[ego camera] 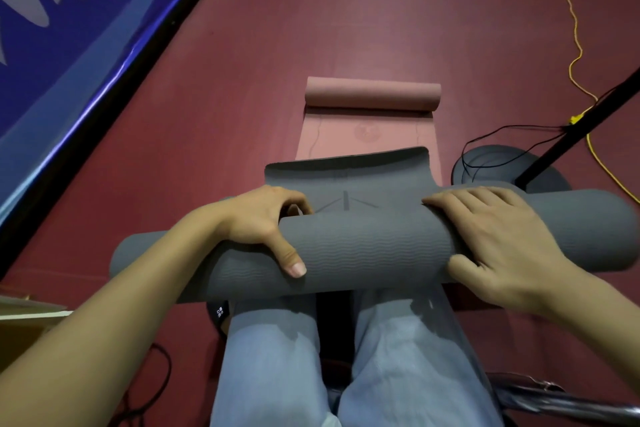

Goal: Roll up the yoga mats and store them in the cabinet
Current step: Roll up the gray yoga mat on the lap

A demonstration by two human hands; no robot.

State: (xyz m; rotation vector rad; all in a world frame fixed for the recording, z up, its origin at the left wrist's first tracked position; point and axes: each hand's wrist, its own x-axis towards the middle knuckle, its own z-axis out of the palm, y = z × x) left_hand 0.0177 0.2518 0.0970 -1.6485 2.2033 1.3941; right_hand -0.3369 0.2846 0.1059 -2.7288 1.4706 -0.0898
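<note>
Both hands are gripping the rolled grey ribbed foam yoga mat (367,246) mid-frame: left hand (263,222) curling over it, right hand (498,236) clasping it with spread fingers.

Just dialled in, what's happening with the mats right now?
A person is rolling the grey yoga mat across their lap, with the left hand and the right hand both gripping the roll. A short flat tail of it is not yet rolled. Beyond it on the red floor, the pink yoga mat is only partly rolled, with its near part lying flat. No cabinet is in view.
</note>
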